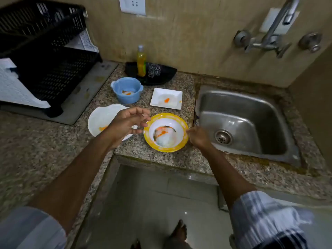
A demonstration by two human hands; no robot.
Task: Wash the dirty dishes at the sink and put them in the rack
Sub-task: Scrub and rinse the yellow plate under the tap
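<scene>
A yellow-rimmed bowl (166,132) with orange and dark food smears sits on the granite counter (179,159) beside the steel sink (248,123). My right hand (197,137) touches its right rim; whether the fingers grip it is unclear. My left hand (128,123) hovers over the bowl's left edge with loosely curled fingers, holding nothing. Under that hand lies a round white plate (102,119) with an orange stain. Behind stand a blue bowl (127,90) and a square white plate (166,98), both soiled. The black dish rack (45,60) stands at the far left.
A yellow dish-soap bottle (141,62) and a steel scrubber (154,70) rest on a black tray (161,76) by the wall. The tap (273,36) is mounted on the wall above the sink. A white cloth (16,90) lies by the rack. The floor shows below.
</scene>
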